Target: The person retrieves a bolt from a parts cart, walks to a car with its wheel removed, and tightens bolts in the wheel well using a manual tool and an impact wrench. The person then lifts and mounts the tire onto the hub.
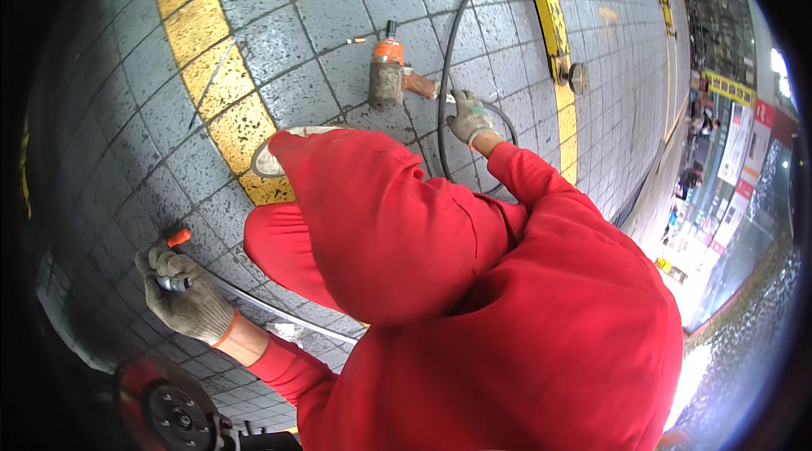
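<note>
My left hand (190, 299), in a knitted work glove, is at the lower left with its fingers curled around a small metal cylinder (174, 284). An orange tip (178, 237) shows just beyond those fingers. A long metal bar (279, 313) runs from near this hand toward my body; whether the tip belongs to it, I cannot tell. On the tiles ahead lies an orange and grey impact wrench (388, 72), its handle toward the right. My right hand (471, 117), also gloved, is closed on the black air hose (444, 134) by the handle's end.
A brake disc (178, 410) with wheel studs stands at the lower left. A yellow lift arm (545, 7) with a round pad (578, 78) reaches in at the upper right. A yellow painted stripe (207, 41) crosses the tiled floor. A small cigarette-like stub (356, 41) lies near the wrench.
</note>
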`<action>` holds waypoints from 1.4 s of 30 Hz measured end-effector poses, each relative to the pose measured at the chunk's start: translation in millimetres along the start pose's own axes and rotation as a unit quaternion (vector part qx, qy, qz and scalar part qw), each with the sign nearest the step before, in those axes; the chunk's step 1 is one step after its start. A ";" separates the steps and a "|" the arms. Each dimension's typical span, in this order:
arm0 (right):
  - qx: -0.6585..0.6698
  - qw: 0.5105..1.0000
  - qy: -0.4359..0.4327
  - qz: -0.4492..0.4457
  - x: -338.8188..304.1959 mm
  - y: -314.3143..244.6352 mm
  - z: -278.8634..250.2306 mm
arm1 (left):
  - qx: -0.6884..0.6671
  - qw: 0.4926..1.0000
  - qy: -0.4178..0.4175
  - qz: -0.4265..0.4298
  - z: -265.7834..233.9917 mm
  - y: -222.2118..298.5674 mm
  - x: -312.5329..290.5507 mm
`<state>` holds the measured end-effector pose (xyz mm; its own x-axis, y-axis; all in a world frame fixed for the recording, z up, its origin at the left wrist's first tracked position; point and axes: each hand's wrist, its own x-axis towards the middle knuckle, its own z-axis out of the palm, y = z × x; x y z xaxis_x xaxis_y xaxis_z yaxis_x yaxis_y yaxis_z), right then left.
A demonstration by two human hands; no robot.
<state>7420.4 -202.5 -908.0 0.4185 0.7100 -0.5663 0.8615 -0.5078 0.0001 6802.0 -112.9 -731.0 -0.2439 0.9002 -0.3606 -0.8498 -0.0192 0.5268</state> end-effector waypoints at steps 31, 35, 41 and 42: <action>0.038 0.943 0.233 0.235 102.5 96.1 -13.8 | 0.605 0.681 -0.309 -0.271 39.7 -332.0 148.5; 0.081 0.894 0.202 0.392 102.8 172.4 -5.1 | 0.700 0.530 -0.444 -0.179 55.8 -376.9 154.1; 0.087 0.908 0.014 0.409 71.7 239.3 106.6 | 0.818 0.388 -0.412 -0.102 125.0 -465.5 141.4; 0.031 0.935 -0.080 0.343 59.6 244.5 126.3 | 0.823 0.362 -0.422 -0.120 129.7 -478.9 134.3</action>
<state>7619.6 -346.0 -1045.8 0.8142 0.1277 -0.5664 0.3854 -0.8485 0.3626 7236.8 73.6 -931.9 0.5632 0.6161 -0.5507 0.7991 -0.2363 0.5529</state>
